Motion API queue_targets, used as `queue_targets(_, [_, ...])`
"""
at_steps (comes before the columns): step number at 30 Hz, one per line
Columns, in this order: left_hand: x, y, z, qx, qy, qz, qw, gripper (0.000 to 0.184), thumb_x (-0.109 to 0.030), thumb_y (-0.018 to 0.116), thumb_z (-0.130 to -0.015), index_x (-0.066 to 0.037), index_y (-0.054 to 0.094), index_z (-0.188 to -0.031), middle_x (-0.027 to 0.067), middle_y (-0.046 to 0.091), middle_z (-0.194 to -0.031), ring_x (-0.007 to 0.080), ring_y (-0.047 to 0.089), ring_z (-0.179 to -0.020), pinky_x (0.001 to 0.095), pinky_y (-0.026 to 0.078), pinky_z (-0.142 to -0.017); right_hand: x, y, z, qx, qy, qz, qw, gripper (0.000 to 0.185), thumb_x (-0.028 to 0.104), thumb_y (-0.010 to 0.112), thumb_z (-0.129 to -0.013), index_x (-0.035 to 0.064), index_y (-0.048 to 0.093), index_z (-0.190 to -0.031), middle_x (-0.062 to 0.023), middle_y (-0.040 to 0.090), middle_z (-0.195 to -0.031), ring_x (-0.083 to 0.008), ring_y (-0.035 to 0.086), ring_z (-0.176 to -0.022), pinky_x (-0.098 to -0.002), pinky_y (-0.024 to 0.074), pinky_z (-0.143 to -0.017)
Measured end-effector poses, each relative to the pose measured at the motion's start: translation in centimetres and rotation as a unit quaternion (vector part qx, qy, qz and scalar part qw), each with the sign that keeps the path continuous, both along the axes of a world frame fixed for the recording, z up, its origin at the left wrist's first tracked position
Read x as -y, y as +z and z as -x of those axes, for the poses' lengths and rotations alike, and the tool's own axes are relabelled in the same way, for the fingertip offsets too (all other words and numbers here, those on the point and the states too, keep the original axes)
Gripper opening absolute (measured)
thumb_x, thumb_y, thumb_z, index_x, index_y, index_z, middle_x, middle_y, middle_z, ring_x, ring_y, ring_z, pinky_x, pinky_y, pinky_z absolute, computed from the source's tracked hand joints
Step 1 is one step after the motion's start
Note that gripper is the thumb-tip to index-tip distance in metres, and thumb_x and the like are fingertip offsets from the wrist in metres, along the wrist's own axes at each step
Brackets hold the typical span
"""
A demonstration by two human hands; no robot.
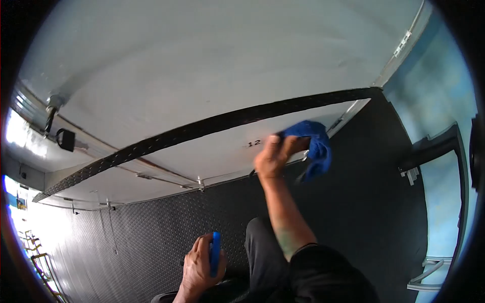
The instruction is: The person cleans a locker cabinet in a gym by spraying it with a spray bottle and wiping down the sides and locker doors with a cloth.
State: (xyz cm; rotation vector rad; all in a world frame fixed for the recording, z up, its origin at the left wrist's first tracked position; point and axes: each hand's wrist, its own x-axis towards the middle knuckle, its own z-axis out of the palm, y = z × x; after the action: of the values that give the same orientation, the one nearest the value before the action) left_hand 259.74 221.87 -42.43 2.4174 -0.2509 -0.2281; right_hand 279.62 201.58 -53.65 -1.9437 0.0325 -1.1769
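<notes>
My right hand [273,159] is closed on a crumpled blue cloth [319,146], which hangs past the fingers on the right. Hand and cloth are up at a white lower panel [212,154] marked with a black number 12 [254,143]; whether they touch it I cannot tell. Lower down, close to my knees, my left hand [201,265] grips a slim blue object [215,254] seen edge-on. The hand covers much of it, so its kind is not clear.
A black textured strip [222,122] runs across the panels, below a large grey-white panel [212,55]. Dark studded flooring [151,237] lies beneath. On the right stands a light-blue wall [444,192] with a black curved bar [429,151]. Metal latches [201,184] line the lower panel.
</notes>
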Motion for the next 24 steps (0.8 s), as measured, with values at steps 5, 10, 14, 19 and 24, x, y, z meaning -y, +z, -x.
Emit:
queue_targets(5, [0.3,-1.3,-1.3,0.001,-0.051,0.007,0.999,0.044,-0.013,0.062,-0.079,0.007,0.046,-0.115,0.0244,0.059,-0.096,0.0389,0.062,-0.079,0.045,0.053,-0.068,-14.7,0.6,2.7,0.001,0.242,0.041,0.969,0.043,0.052,0.057,-0.083,0.0156,0.066,-0.104,-0.009,0.064,-0.1,-0.0334,0.058,-0.1,-0.0615,0.0271,-0.1])
queue_targets(10, [-0.3,-1.6,-1.2,0.025,-0.038,0.005,0.999,0.045,-0.012,0.062,-0.078,0.007,0.045,-0.116,0.0237,0.058,-0.094,0.0375,0.061,-0.076,0.0443,0.052,-0.066,-9.0,-4.0,2.6,-0.041,0.271,0.14,0.952,0.04,0.04,0.062,-0.08,0.0154,0.064,-0.112,-0.0076,0.064,-0.11,-0.0284,0.06,-0.099,-0.0512,0.0388,-0.098])
queue_targets(14, [-0.9,-1.8,-0.1,-0.013,-0.006,-0.033,0.999,0.045,-0.01,0.062,-0.078,0.006,0.045,-0.116,0.0236,0.058,-0.094,0.0376,0.062,-0.076,0.0445,0.052,-0.066,4.7,-7.7,1.3,-0.363,0.076,0.036,0.928,0.047,0.038,0.046,-0.091,-0.0037,0.046,-0.112,-0.0236,0.044,-0.115,-0.0349,0.045,-0.11,-0.0431,0.0343,-0.095])
queue_targets(19, [-0.3,-1.4,-0.2,-0.016,-0.016,-0.004,1.0,0.043,-0.008,0.062,-0.078,0.005,0.046,-0.116,0.0238,0.058,-0.095,0.0379,0.062,-0.076,0.0444,0.052,-0.067,2.0,-10.7,-0.8,-0.168,-0.131,-0.372,0.904,0.074,0.046,0.026,-0.101,-0.0115,0.01,-0.144,-0.0302,0.006,-0.152,-0.0372,0.007,-0.144,-0.0433,0.0048,-0.117])
queue_targets(24, [-0.6,-2.6,-0.6,-0.038,-0.017,-0.005,0.999,0.043,-0.008,0.061,-0.076,0.005,0.047,-0.115,0.0223,0.058,-0.092,0.0389,0.061,-0.077,0.0442,0.051,-0.068,-19.7,-15.1,5.8,-0.283,0.1,-0.034,0.953,0.063,0.027,0.049,-0.094,-0.0024,0.021,-0.143,-0.041,0.016,-0.143,-0.0516,0.021,-0.134,-0.0605,0.0158,-0.109])
